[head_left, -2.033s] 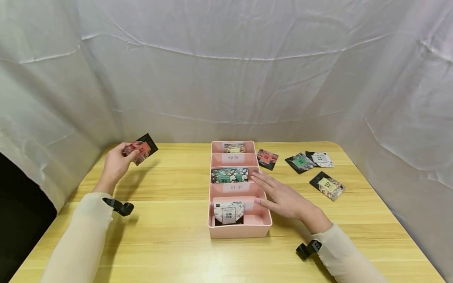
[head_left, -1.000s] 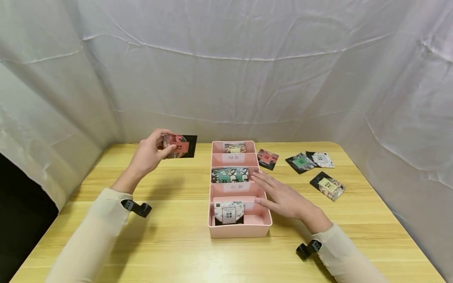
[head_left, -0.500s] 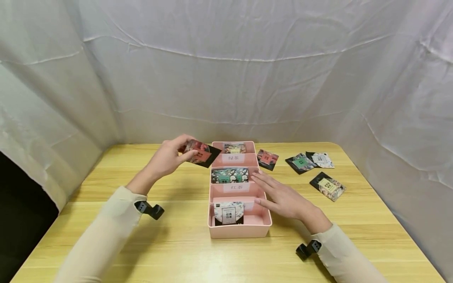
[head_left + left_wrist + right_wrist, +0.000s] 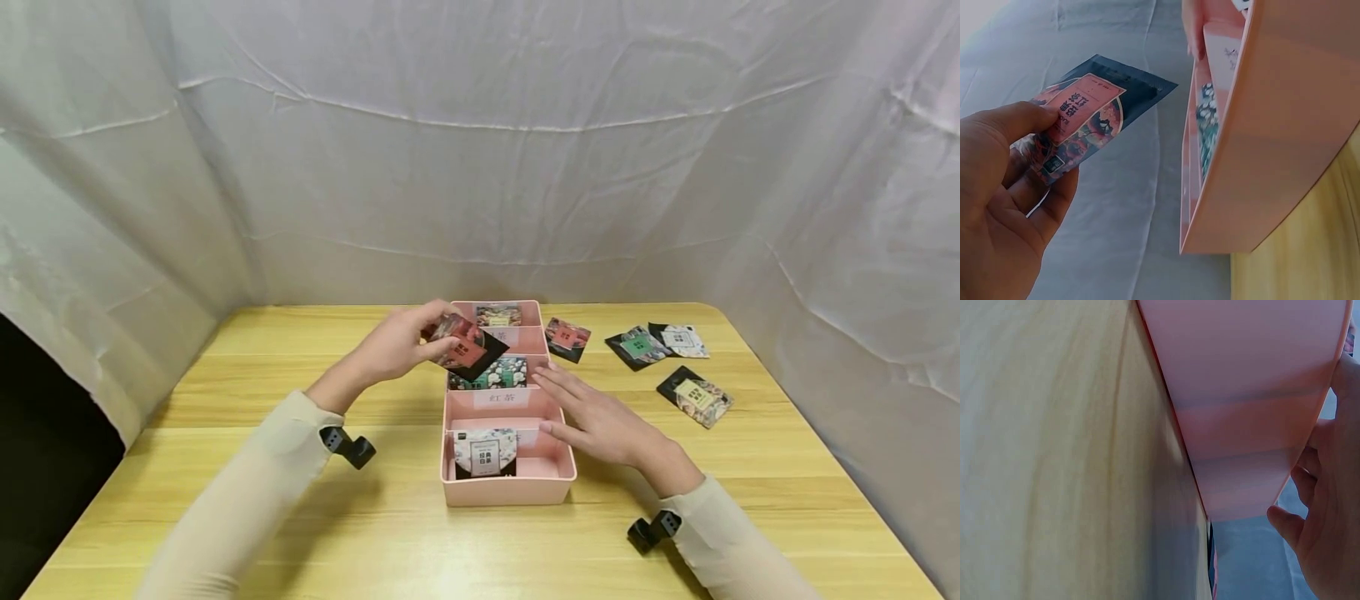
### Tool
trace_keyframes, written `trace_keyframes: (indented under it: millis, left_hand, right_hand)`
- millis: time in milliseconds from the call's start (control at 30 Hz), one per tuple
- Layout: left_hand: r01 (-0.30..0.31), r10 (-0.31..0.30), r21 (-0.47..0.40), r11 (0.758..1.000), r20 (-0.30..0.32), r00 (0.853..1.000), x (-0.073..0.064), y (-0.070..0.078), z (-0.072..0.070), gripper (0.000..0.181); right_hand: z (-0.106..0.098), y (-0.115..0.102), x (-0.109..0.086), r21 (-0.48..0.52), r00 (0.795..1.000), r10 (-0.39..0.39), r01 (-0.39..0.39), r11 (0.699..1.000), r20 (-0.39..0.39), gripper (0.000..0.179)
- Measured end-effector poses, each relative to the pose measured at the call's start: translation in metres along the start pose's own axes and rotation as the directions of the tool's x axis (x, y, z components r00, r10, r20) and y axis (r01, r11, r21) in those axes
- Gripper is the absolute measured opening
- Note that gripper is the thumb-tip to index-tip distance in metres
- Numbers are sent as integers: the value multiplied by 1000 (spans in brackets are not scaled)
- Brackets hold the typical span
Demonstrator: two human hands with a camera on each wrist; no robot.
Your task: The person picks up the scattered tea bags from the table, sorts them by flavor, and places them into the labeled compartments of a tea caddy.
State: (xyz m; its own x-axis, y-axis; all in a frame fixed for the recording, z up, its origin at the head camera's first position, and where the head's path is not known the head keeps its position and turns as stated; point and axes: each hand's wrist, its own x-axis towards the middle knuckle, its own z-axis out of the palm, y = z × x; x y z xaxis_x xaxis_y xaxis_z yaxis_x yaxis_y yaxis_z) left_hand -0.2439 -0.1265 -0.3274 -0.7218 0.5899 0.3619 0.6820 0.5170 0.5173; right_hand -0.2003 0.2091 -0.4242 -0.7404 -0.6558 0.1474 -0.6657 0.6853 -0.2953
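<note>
My left hand (image 4: 397, 346) pinches a red-and-black tea bag packet (image 4: 474, 348) between thumb and fingers, in the air over the left side of a pink divided box (image 4: 506, 493). The left wrist view shows the packet (image 4: 1082, 112) tilted and apart from the box wall. Green tea packets (image 4: 512, 372) stand in a middle compartment, partly covered by the held one. A white packet (image 4: 485, 454) leans in the front compartment and a yellow-labelled one (image 4: 498, 315) sits at the back. My right hand (image 4: 600, 421) rests with extended fingers on the box's right rim.
Right of the box lie loose packets: a red one (image 4: 567, 337) close beside it, a green one (image 4: 636, 346) touching a white one (image 4: 682, 339), and a yellow-labelled one (image 4: 695, 396) nearer. A grey cloth (image 4: 480, 192) hangs behind the wooden table (image 4: 360, 517).
From the far left of the table, my left hand has carried the red tea bag packet rightward to above the box. My right hand stays in place on the rim.
</note>
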Motion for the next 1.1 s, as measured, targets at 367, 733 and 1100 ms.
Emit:
trace_keyframes:
  millis: [367,733,1100]
  left_hand:
    - [-22,21,6,1000,125,992,14,4,18,35]
    - [-121,85,122,985,262,961,22,4,36,36]
    - [-213,138,174,961,367,920,23,12,53,37]
  right_hand:
    - [0,1,0,-7,1000,-7,7,1000,-8,70]
    - [1,0,0,-5,1000,-9,9,1000,-7,69]
    - [1,1,0,-2,1000,-21,21,1000,-17,68]
